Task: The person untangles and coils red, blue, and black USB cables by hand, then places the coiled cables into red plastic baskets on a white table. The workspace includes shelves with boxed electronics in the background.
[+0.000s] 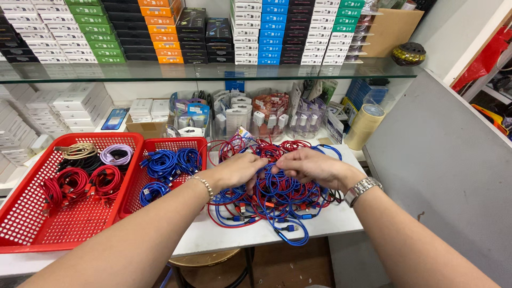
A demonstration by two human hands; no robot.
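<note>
A tangled heap of red and blue cables (277, 200) lies on the white table (341, 218). My left hand (239, 169) and my right hand (312, 165) rest side by side on top of the heap, fingers curled into the cables where they meet. Each hand pinches strands of the tangle. A bracelet is on my left wrist, a metal watch on my right.
Two red baskets sit at the left: the large basket (32, 224) holds coiled red, black, beige and purple cables, the smaller basket (200, 143) coiled blue ones. Clear tubs of packaged chargers (269, 114) stand behind. A tape roll (365, 125), a grey panel (442, 160) and a stool (205, 261) are nearby.
</note>
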